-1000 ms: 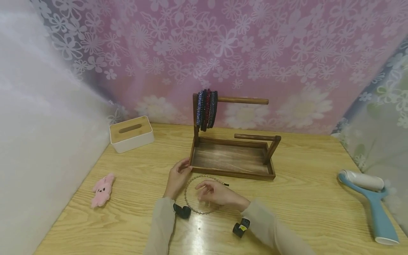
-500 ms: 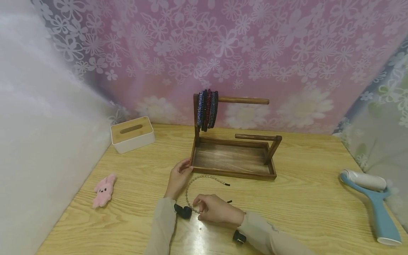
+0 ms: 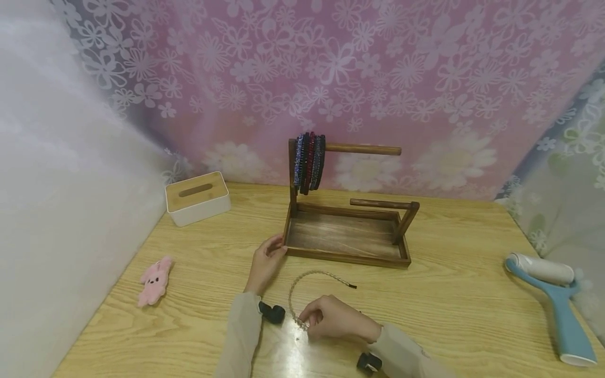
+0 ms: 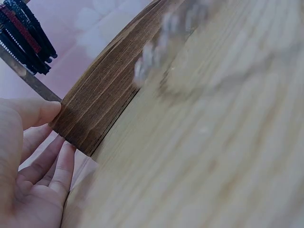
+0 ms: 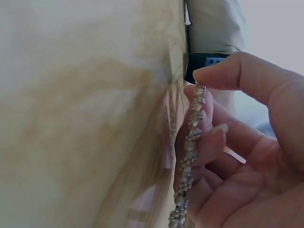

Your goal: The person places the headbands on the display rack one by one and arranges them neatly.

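A beaded headband [image 3: 294, 287] with black tips is pinched between the thumb and fingers of my right hand [image 3: 334, 317]. Up close in the right wrist view, its clear and gold beads [image 5: 192, 135] run down past my fingertips. My left hand [image 3: 266, 264] grips the front left corner of a dark wooden rack [image 3: 347, 257], thumb against the front corner and fingers at the left side. This rack has a shallow tray base, a tall post with an upper bar, and a shorter post with a lower bar. Several headbands [image 3: 309, 163], blue, black and red, hang on the upper bar's left end.
A white tissue box [image 3: 198, 210] with a wooden lid stands at the back left. Nearer lies a pink plush toy [image 3: 155, 282]. On the right is a blue-handled lint roller [image 3: 557, 310]. Flowered cloth [image 3: 359, 79] hangs behind the wooden table [image 3: 454, 294].
My right hand has come down onto the headband and pinched it. The headband has shifted right and toward me. My left hand stays at the rack's corner.
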`<act>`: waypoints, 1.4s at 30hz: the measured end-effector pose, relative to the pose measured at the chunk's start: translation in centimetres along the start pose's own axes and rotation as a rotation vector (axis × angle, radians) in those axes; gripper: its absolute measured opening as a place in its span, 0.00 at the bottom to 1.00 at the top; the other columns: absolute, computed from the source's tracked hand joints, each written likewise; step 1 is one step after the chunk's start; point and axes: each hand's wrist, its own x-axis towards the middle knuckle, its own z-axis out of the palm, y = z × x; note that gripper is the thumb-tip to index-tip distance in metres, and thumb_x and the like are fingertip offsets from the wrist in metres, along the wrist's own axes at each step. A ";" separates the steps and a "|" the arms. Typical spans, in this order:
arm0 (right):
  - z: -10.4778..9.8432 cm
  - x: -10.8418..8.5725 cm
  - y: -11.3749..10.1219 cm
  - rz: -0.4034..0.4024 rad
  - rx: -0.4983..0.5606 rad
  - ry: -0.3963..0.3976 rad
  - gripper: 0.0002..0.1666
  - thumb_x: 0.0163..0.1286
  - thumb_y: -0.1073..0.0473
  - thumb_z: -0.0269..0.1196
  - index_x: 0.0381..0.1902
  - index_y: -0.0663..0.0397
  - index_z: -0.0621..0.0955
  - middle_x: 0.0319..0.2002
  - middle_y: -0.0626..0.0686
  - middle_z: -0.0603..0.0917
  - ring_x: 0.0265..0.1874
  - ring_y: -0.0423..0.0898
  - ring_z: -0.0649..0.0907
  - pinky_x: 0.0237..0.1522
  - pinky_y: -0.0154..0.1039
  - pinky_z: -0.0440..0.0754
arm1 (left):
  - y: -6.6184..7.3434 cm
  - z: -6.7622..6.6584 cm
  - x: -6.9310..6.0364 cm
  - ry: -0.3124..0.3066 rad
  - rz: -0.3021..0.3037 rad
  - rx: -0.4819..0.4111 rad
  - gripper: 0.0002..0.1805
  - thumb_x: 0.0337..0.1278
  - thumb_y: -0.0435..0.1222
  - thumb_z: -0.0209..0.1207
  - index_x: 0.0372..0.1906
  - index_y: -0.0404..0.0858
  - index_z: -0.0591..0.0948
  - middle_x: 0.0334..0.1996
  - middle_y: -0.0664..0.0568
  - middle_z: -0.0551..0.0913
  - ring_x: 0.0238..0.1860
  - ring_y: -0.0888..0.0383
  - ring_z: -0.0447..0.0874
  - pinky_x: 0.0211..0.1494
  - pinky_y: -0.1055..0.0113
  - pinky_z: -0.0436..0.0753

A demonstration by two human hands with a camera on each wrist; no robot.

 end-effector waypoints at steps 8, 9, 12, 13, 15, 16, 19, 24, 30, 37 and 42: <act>-1.2 -2.4 1.6 -0.064 0.123 0.048 0.16 0.61 0.67 0.63 0.48 0.63 0.84 0.34 0.55 0.85 0.29 0.31 0.77 0.32 0.26 0.78 | -0.3 0.1 0.3 0.014 0.012 0.024 0.22 0.65 0.33 0.59 0.63 0.34 0.75 0.63 0.41 0.76 0.61 0.46 0.75 0.67 0.56 0.77; -1.5 -2.8 1.7 -0.081 0.153 0.061 0.17 0.62 0.66 0.63 0.49 0.64 0.83 0.36 0.58 0.85 0.31 0.31 0.78 0.33 0.26 0.79 | -0.2 0.1 0.2 0.015 0.011 0.024 0.22 0.65 0.33 0.59 0.63 0.34 0.75 0.63 0.41 0.76 0.61 0.46 0.75 0.67 0.56 0.77; -2.5 -4.2 2.1 -0.112 0.254 0.109 0.20 0.67 0.64 0.62 0.54 0.71 0.79 0.38 0.59 0.84 0.35 0.32 0.79 0.36 0.28 0.80 | -0.1 0.1 0.0 0.012 0.002 0.017 0.22 0.65 0.33 0.59 0.63 0.35 0.75 0.63 0.42 0.76 0.61 0.46 0.75 0.67 0.56 0.76; -2.8 -4.6 2.3 -0.130 0.282 0.133 0.21 0.68 0.64 0.61 0.56 0.73 0.77 0.38 0.57 0.84 0.36 0.32 0.80 0.38 0.28 0.80 | -0.1 0.1 0.0 0.009 0.001 0.016 0.22 0.65 0.33 0.58 0.63 0.34 0.75 0.63 0.42 0.75 0.61 0.45 0.74 0.68 0.56 0.76; -3.3 -5.5 2.4 -0.148 0.326 0.184 0.24 0.70 0.64 0.60 0.59 0.76 0.73 0.38 0.50 0.83 0.38 0.32 0.80 0.40 0.29 0.81 | -0.1 0.1 0.0 0.007 -0.001 0.009 0.22 0.65 0.33 0.58 0.63 0.34 0.75 0.63 0.41 0.75 0.62 0.45 0.74 0.68 0.55 0.76; -3.5 -6.0 2.5 -0.161 0.346 0.212 0.25 0.70 0.65 0.59 0.60 0.77 0.71 0.39 0.46 0.82 0.39 0.32 0.80 0.42 0.29 0.81 | -0.1 0.1 0.0 0.006 -0.001 0.004 0.22 0.65 0.33 0.59 0.63 0.34 0.75 0.63 0.41 0.75 0.62 0.45 0.74 0.68 0.55 0.76; -4.0 -7.3 2.9 -0.217 0.387 0.312 0.25 0.70 0.68 0.58 0.61 0.78 0.69 0.39 0.40 0.82 0.39 0.32 0.80 0.42 0.28 0.82 | -0.1 0.1 0.1 0.005 0.011 -0.004 0.23 0.65 0.32 0.59 0.63 0.33 0.74 0.63 0.39 0.75 0.62 0.44 0.74 0.68 0.54 0.76; -4.7 -9.5 3.3 -0.266 0.452 0.491 0.24 0.69 0.73 0.55 0.62 0.53 0.76 0.41 0.37 0.82 0.37 0.30 0.80 0.34 0.26 0.81 | 0.0 0.2 0.1 0.019 -0.002 0.004 0.22 0.64 0.32 0.59 0.63 0.34 0.75 0.62 0.41 0.76 0.61 0.45 0.75 0.66 0.59 0.77; -5.8 -11.7 3.9 -0.200 0.564 0.688 0.30 0.72 0.73 0.52 0.62 0.36 0.75 0.41 0.37 0.82 0.34 0.30 0.79 0.34 0.24 0.80 | -0.1 0.3 0.0 0.035 -0.012 0.022 0.22 0.64 0.32 0.59 0.62 0.34 0.76 0.62 0.42 0.76 0.60 0.46 0.75 0.65 0.61 0.78; -7.8 -12.8 4.4 -0.298 0.753 0.825 0.26 0.73 0.75 0.49 0.60 0.44 0.75 0.43 0.41 0.81 0.36 0.33 0.79 0.34 0.23 0.78 | -0.2 0.2 0.1 0.037 -0.014 0.004 0.23 0.64 0.31 0.60 0.63 0.33 0.75 0.62 0.40 0.76 0.61 0.45 0.75 0.64 0.64 0.78; -10.2 -13.2 4.1 -0.404 0.829 0.850 0.26 0.74 0.76 0.47 0.61 0.47 0.75 0.42 0.44 0.82 0.38 0.36 0.81 0.36 0.25 0.80 | -0.1 0.2 0.1 0.034 -0.004 -0.004 0.23 0.64 0.31 0.59 0.63 0.31 0.74 0.63 0.38 0.75 0.62 0.43 0.74 0.64 0.64 0.79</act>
